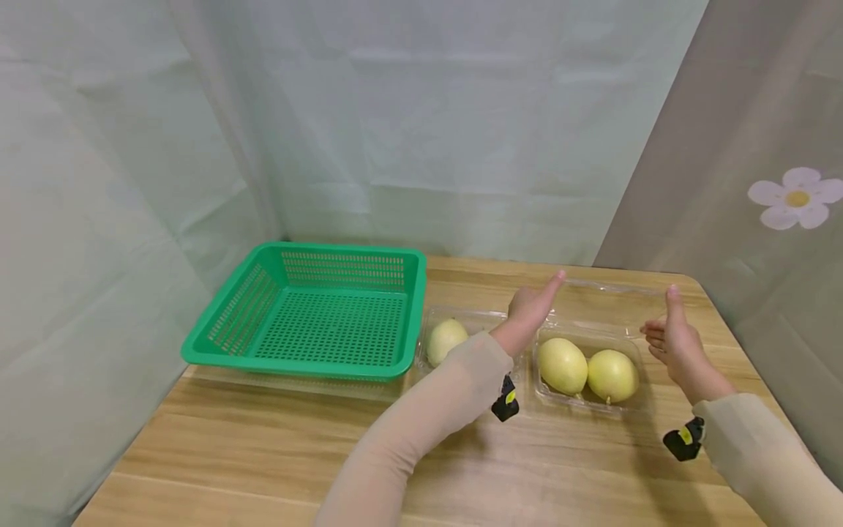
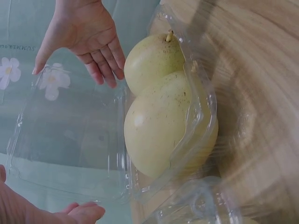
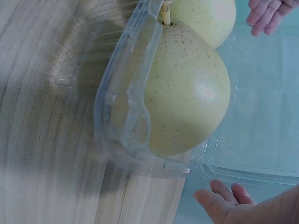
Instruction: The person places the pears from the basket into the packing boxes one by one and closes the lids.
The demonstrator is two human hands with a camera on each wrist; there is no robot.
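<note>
Two pale yellow-green pears (image 1: 563, 366) lie side by side in a clear plastic clamshell box (image 1: 579, 401) on the table. Its hinged clear lid (image 2: 70, 135) stands raised behind the fruit. At the lid's left side is my left hand (image 1: 530, 311), thumb extended toward the upper corner. My right hand (image 1: 678, 337) is at the opposite side with its fingers extended, and the thumb tip meets or nearly meets the lid's corner. Firm contact cannot be told. In the right wrist view, one pear (image 3: 187, 88) with a stem fills the box near its clear front rim.
Left of the box, a second clear container with a pale pear (image 1: 448, 340) is partly hidden by my left arm. A green perforated basket (image 1: 303, 369) stands farther left. Curtains (image 1: 448, 146) hang behind and beside the wooden table (image 1: 276, 454).
</note>
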